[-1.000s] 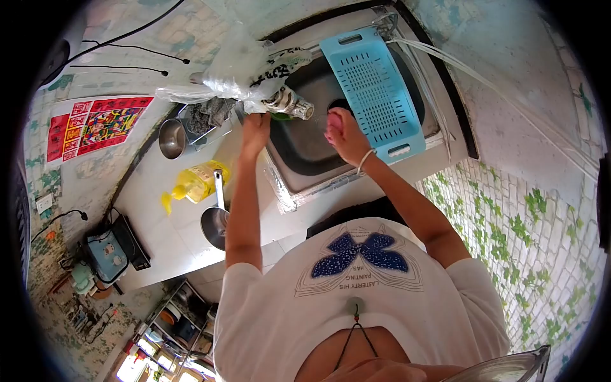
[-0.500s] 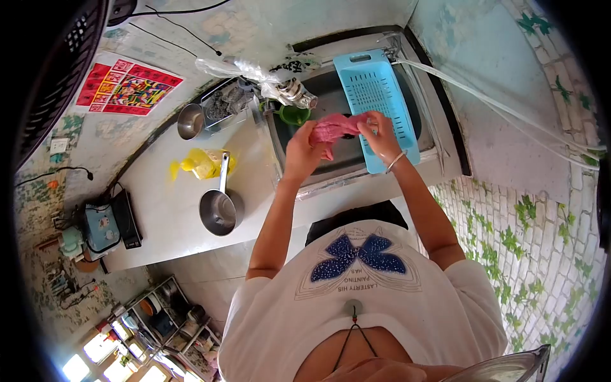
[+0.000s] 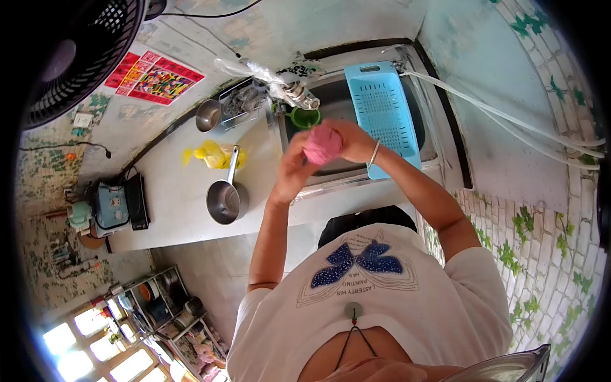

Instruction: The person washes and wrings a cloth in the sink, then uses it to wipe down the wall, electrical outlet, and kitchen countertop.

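Observation:
A pink cloth (image 3: 323,145) is bunched into a ball between my two hands, over the front of the sink (image 3: 340,109). My left hand (image 3: 294,167) is closed round its left side. From the right, my right hand (image 3: 355,143) wraps the other side, its fingers partly hidden behind the cloth. Just beyond the cloth, a green cup (image 3: 305,117) sits in the sink below the foil-wrapped faucet (image 3: 301,94). A light blue drain basket (image 3: 384,105) lies across the sink's right part, near my right wrist.
On the counter (image 3: 172,202) to the left are a steel saucepan (image 3: 224,202), a yellow plastic bag (image 3: 216,154), a steel bowl (image 3: 208,116) and a wire rack (image 3: 243,100). White hoses (image 3: 484,102) run along the right wall. A black fan (image 3: 83,57) is at upper left.
The pink cloth was stretched out between my hands and is now gathered into a ball. My hands have come together, the right moving left. The camera view has shifted slightly.

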`<state>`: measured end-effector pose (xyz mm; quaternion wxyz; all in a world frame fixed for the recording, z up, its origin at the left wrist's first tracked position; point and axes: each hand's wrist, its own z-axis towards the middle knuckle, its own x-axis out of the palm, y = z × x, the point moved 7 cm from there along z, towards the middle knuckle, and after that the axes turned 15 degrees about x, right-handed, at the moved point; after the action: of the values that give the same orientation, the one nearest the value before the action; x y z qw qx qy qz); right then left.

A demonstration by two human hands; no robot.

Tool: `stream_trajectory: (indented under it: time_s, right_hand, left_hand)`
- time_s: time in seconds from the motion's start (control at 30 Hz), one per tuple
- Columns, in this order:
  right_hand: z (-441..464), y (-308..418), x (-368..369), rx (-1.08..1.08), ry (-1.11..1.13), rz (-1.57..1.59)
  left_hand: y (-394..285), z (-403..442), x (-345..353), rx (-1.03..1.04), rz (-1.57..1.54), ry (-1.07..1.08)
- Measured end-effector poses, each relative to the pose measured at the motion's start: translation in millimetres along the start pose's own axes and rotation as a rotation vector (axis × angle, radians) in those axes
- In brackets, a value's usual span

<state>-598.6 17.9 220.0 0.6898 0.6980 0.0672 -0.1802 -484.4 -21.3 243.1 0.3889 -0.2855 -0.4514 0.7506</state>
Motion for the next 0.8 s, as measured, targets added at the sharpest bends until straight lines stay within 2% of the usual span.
stream_trajectory:
  time_s: [0.03, 0.07, 0.1, 0.17, 0.23, 0.3, 0.33, 0.4, 0.43, 0.47, 0.5, 0.57, 0.6, 0.63, 0.7, 0.73, 0.77, 0.8]
  right_hand:
    - [1, 19, -12, -0.099, -0.175, -0.146]
    - [-2, 47, -23, -0.198, -0.296, -0.167]
    - [0, 63, -27, -0.211, -0.288, -0.162]
    - [-7, 100, -16, -0.528, -0.247, -0.359]
    - [0, 99, -9, -0.47, -0.213, -0.309]
    - [-19, 128, 5, -0.933, -0.099, -0.627]
    - [-20, 130, 7, -1.072, -0.113, -0.626]
    - [-20, 133, 8, -1.108, -0.106, -0.717]
    - [-21, 133, 9, -1.139, -0.101, -0.808]
    - [-19, 135, 7, -1.14, -0.1, -0.812]
    - [-14, 136, 6, -1.14, -0.129, -0.846]
    - [-4, 135, 2, -1.141, -0.162, -0.886]
    - [5, 128, 4, -1.075, -0.178, -0.972]
    - [13, 121, 7, -1.01, -0.194, -1.058]
    - [24, 110, 12, -0.929, -0.181, -1.057]
    - [28, 103, 13, -0.879, -0.202, -1.075]
    - [32, 102, 13, -0.83, -0.222, -1.093]
    - [36, 96, 14, -0.751, -0.14, -1.087]
  left_hand:
    - [4, -3, -6, -0.054, -0.199, -0.211]
    - [2, -2, -6, -0.046, -0.187, -0.218]
    - [9, -6, 0, -0.194, -0.373, -0.213]
    - [20, -20, 20, -0.485, -0.748, -0.204]
    - [10, -19, 50, -0.257, -0.495, 0.311]
    - [-33, -15, 77, -0.436, -1.597, 0.34]
    - [-27, -19, 73, -0.4, -1.629, 0.313]
    - [-19, -28, 64, -0.383, -1.801, 0.271]
    - [-2, -27, 48, -0.269, -1.303, 0.139]
    - [12, -29, 29, -0.242, -0.501, 0.142]
    - [15, -30, 11, -0.371, 0.013, 0.137]
    - [-23, -9, 39, -0.513, -1.341, 0.128]
    - [-23, -3, 33, -0.56, -1.203, 0.117]
    - [-28, 3, 28, -0.559, -1.204, 0.119]
    - [-13, 7, 8, -0.655, -0.729, 0.07]
    - [-4, 6, -1, -0.707, -0.56, 0.053]
    - [-3, 9, -2, -0.708, -0.561, 0.053]
    - [0, 10, -8, -0.731, -0.341, 0.086]
